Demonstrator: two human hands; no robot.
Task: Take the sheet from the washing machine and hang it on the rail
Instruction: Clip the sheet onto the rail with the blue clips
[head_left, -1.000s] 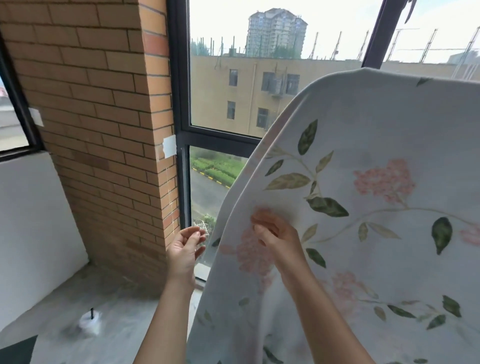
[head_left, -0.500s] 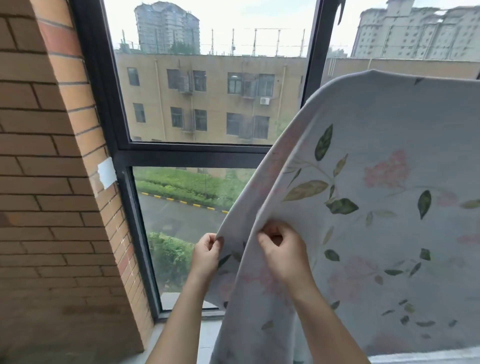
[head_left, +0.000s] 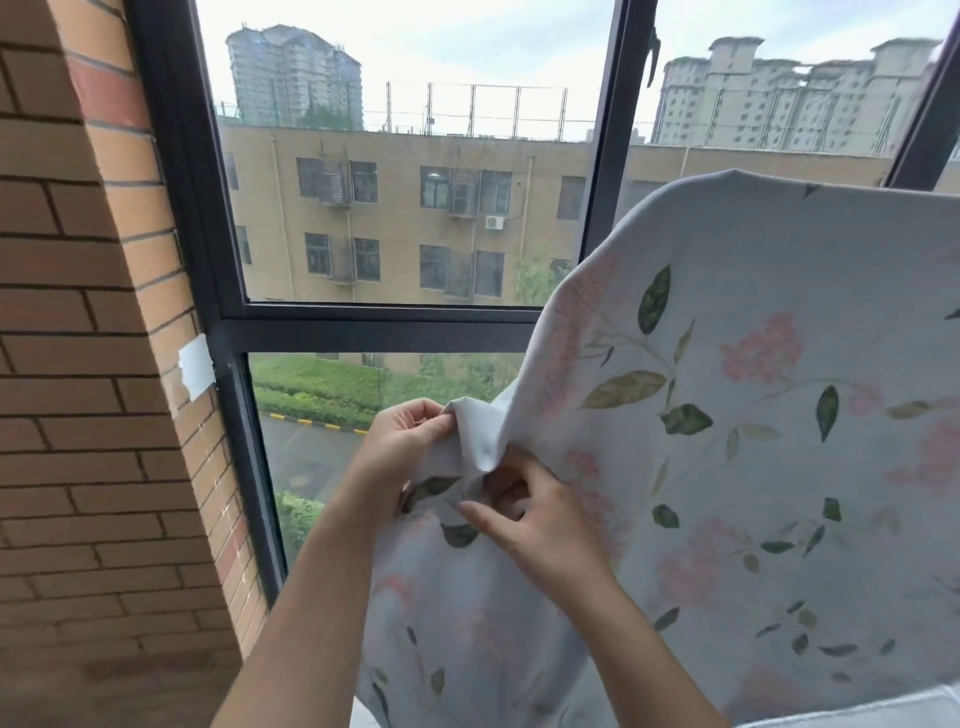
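A pale sheet (head_left: 753, 467) printed with pink flowers and green leaves hangs draped in front of the window, filling the right half of the view. Its top fold runs along the upper right; the rail under it is hidden by the cloth. My left hand (head_left: 400, 452) pinches the sheet's left edge, where the fabric bunches into a raised fold. My right hand (head_left: 530, 514) grips the same edge just below and to the right, fingers curled into the cloth. The washing machine is out of view.
A brick wall (head_left: 88, 364) stands close on the left. A dark-framed window (head_left: 395, 317) is straight ahead, with buildings and a street beyond. A window handle (head_left: 652, 57) hangs at the top of the right mullion.
The view has swung right and up, away from the floor. My left hand, free a second ago, now pinches the sheet's edge, and both hands have gathered the edge into a fold.
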